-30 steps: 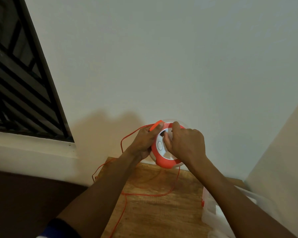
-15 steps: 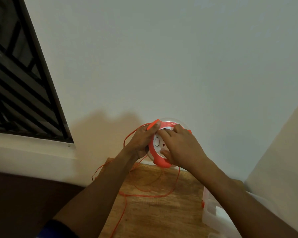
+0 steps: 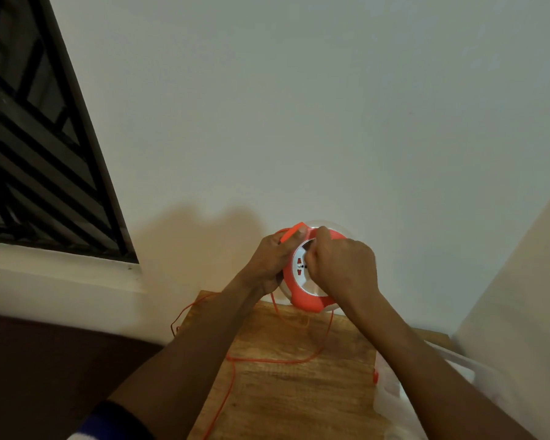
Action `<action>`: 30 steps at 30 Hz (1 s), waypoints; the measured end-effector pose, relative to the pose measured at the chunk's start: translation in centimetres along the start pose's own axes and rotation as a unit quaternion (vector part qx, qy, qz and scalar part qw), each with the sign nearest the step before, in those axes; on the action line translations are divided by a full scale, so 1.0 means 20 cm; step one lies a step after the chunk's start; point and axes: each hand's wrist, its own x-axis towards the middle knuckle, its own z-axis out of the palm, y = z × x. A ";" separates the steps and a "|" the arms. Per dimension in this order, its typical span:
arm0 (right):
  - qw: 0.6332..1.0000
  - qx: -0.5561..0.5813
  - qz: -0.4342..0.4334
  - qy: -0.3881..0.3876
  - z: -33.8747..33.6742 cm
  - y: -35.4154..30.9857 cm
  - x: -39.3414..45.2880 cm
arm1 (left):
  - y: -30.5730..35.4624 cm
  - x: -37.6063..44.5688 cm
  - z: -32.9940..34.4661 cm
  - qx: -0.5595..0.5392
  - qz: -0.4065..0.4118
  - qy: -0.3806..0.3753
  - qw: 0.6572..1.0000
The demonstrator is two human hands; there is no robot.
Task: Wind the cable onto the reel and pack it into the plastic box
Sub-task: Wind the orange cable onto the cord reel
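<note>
We see both forearms reaching up from 6 o'clock, converging near centre. Left hand (image 3: 272,260) sits at 9 o'clock of the reel (image 3: 305,300), fingers curled round its rim, thumb lying along the top edge. Right hand (image 3: 343,268) at 3 o'clock, back toward us, fingers bent onto the reel face, pinched together. Dark sleeve edge shows on left arm at 7 o'clock.

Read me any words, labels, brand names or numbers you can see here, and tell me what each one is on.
No text can be read anywhere.
Reel: the white face shows only small red and dark marks, too small and blurred to read.
Plastic box: no label visible.
Wooden table, wall and window grille: no writing.
</note>
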 end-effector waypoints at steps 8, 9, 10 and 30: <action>0.984 0.032 -0.172 -0.016 -0.06 0.04 -0.05 | 0.00 0.02 -0.05 -0.050 -0.008 -0.004 0.999; 0.982 0.024 -0.185 -0.037 -0.06 0.05 -0.05 | 0.01 0.02 -0.07 -0.046 -0.006 -0.008 0.999; 0.980 0.018 -0.188 -0.055 -0.06 0.05 -0.05 | 0.01 0.01 -0.07 -0.041 -0.003 -0.012 0.999; 0.997 -0.028 -0.065 -0.011 -0.06 -0.01 -0.01 | 0.00 -0.01 -0.01 -0.028 0.002 -0.021 0.999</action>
